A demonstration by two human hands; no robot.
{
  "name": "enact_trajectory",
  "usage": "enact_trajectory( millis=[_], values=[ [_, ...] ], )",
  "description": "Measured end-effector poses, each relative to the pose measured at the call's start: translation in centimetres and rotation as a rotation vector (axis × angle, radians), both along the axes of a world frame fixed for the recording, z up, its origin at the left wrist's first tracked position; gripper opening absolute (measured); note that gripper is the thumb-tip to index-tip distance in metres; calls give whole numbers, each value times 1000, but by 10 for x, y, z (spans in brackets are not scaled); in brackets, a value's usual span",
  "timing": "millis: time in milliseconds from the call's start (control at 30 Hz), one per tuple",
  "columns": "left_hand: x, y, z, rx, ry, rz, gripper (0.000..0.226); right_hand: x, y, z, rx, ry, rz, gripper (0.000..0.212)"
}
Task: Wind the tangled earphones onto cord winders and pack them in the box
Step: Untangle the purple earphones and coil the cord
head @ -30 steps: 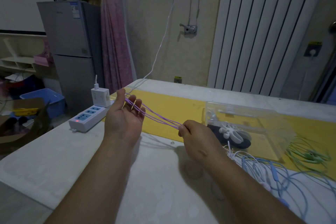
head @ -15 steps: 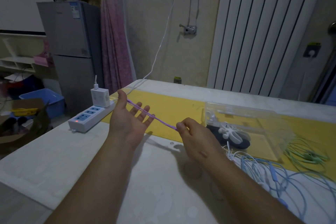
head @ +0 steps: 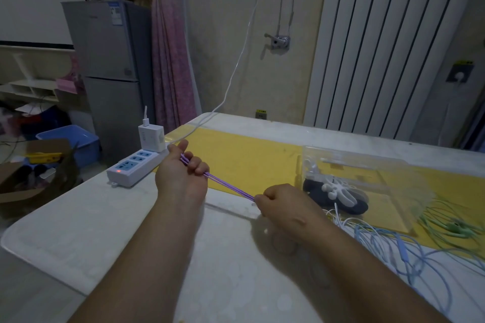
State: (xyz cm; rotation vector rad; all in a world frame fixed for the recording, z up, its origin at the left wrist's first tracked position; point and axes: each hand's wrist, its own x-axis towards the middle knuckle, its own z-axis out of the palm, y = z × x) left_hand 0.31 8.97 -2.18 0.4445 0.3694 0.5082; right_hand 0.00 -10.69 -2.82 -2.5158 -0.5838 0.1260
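A purple earphone cord (head: 231, 186) runs taut in several strands between my two hands above the table. My left hand (head: 181, 176) has its fingers curled round one end of the strands. My right hand (head: 286, 204) pinches the other end in a closed fist. To the right stands a clear plastic box (head: 367, 165) holding a dark winder and a white winder (head: 338, 189) with cord on it. Loose blue earphones (head: 399, 246), white cord (head: 338, 217) and green earphones (head: 451, 225) lie tangled on the table at the right.
A white power strip (head: 133, 166) with a plugged charger (head: 152, 136) sits left of my left hand. A yellow mat (head: 244, 157) covers the table's far part. A fridge, a curtain and boxes stand beyond the table's left edge.
My left hand's fingers, spread open before, have curled round the purple strands. The strands are gathered into one tight bundle. My right hand has stayed in place.
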Motion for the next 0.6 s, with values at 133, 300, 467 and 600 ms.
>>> enact_trajectory(
  millis=[133, 300, 467, 600],
  values=[
    [2, 4, -3, 36, 134, 23, 27, -5, 0, 3, 37, 14, -13, 35],
    [3, 3, -2, 42, 95, 42, 22, -3, 1, 1, 7, -15, 12, 46],
    [3, -5, 1, 108, 15, 23, 30, 0, 3, -4, -106, -5, 26, 42],
    [3, -1, -2, 101, 55, -2, 33, 0, 3, -5, -135, 1, 15, 34]
  ],
)
